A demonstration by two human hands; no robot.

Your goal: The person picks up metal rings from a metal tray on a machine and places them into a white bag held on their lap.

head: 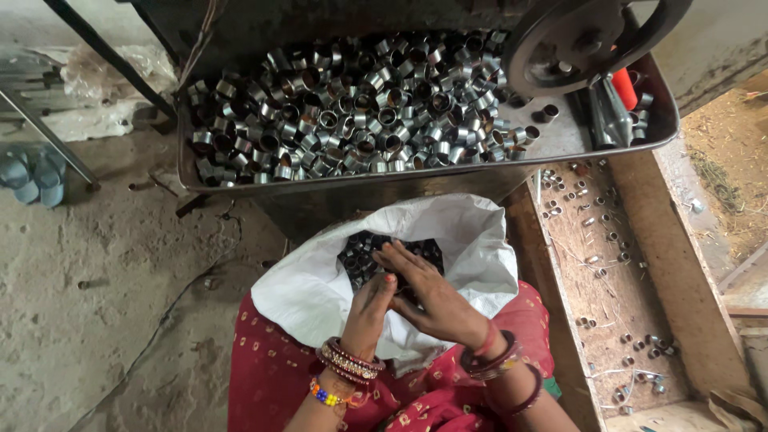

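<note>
Single head-worn view, looking steeply down over person's lap. Left hand (370, 308) and right hand (428, 296) sit low centre, close to lens, meeting over white sack (320, 280). Metal tray (560, 140) lies beyond hands, near top edge. Wooden trough (608, 264) runs right of hands. Dirt floor (104, 288) fills left side. No second view.

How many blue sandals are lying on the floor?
2: both blue sandals lie side by side on the dusty floor at the far left, beside a slanted metal bar. Others may lie outside the frame.
</note>
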